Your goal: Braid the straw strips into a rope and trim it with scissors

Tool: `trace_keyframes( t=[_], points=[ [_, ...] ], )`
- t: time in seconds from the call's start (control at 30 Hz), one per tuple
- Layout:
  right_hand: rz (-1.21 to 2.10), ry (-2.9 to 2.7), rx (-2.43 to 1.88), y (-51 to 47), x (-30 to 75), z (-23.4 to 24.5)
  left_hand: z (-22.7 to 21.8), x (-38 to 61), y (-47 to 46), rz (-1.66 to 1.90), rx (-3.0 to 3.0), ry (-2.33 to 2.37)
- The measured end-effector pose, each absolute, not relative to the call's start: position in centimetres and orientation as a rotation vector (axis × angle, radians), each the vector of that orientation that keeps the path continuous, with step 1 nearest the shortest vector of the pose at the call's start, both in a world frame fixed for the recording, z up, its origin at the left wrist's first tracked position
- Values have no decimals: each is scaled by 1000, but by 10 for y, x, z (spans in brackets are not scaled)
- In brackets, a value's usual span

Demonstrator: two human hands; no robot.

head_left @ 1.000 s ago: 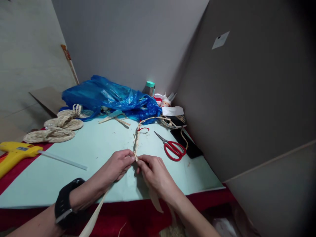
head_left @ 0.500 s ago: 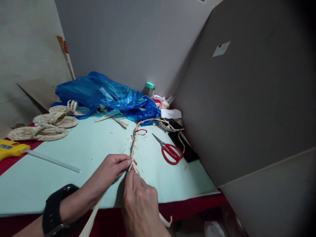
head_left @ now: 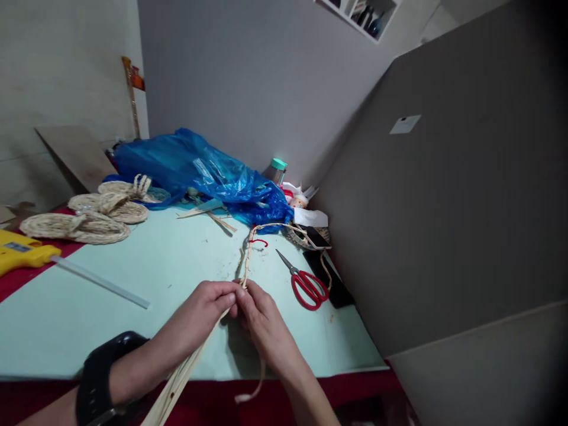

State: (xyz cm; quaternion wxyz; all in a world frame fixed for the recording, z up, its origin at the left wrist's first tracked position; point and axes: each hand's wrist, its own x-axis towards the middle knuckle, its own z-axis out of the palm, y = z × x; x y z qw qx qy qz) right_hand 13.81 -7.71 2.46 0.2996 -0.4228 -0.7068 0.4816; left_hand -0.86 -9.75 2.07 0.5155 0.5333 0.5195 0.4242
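A thin straw braid runs from the middle of the pale green table sheet back toward a blue plastic bag. My left hand, with a black watch on its wrist, pinches the near end of the braid. My right hand pinches the same end from the other side, fingertips touching the left ones. Loose flat straw strips trail from under my left hand down past the table's front edge, and one curls below my right hand.
Red-handled scissors lie right of the braid, beside a black phone. Woven straw coils and a yellow glue gun with a glue stick sit at the left. A grey board walls the right side.
My right hand has come back up from lower on the strips and meets the left at the braid's end. The loose strips now lie together under my left hand. The camera tilted upward.
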Motion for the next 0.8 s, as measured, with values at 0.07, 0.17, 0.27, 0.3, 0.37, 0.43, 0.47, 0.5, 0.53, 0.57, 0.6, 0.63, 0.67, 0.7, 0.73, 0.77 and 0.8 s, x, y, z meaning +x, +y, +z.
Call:
trace_keyframes(
  t=[0.07,0.17,0.27,0.3,0.37,0.43,0.47,0.5,0.53,0.57,0.6,0.63,0.67,0.7,0.73,0.77,0.8],
  points=[
    [1394,-1789,-1087,-74,136,18,23,-12,-98,977,1479,1301],
    [1628,-1685,-1023,-72,138,16,29,-16,-99,880,1652,1362],
    [1772,-1557,-988,-72,140,15,35,-16,-101,819,1694,1396],
    [1771,-1534,-988,-72,140,14,36,-15,-101,806,1689,1411],
    [1708,-1535,-1004,-72,139,12,37,-13,-104,790,1668,1468],
    [1621,-1563,-1025,-73,139,9,37,-11,-106,802,1648,1582],
    [1581,-1577,-1036,-73,139,9,37,-12,-108,813,1654,1641],
    [1542,-1594,-1047,-73,138,9,37,-12,-109,825,1675,1692],
    [1505,-1610,-1057,-74,138,9,37,-13,-111,837,1715,1731],
    [1476,-1625,-1062,-75,138,9,37,-15,-113,847,1768,1754],
    [1458,-1636,-1062,-76,138,9,38,-16,-114,854,1828,1765],
    [1452,-1638,-1060,-76,138,9,38,-17,-117,862,1887,1774],
    [1457,-1627,-1055,-77,139,8,38,-17,-119,864,1934,1786],
    [1469,-1607,-1049,-77,139,8,38,-16,-122,857,1971,1800],
    [1480,-1580,-1046,-77,139,6,37,-14,-125,838,1996,1813],
    [1489,-1549,-1046,-77,139,5,35,-11,-129,808,2015,1819],
    [1500,-1519,-1048,-76,140,4,34,-7,-132,769,2032,1818]
  ],
)
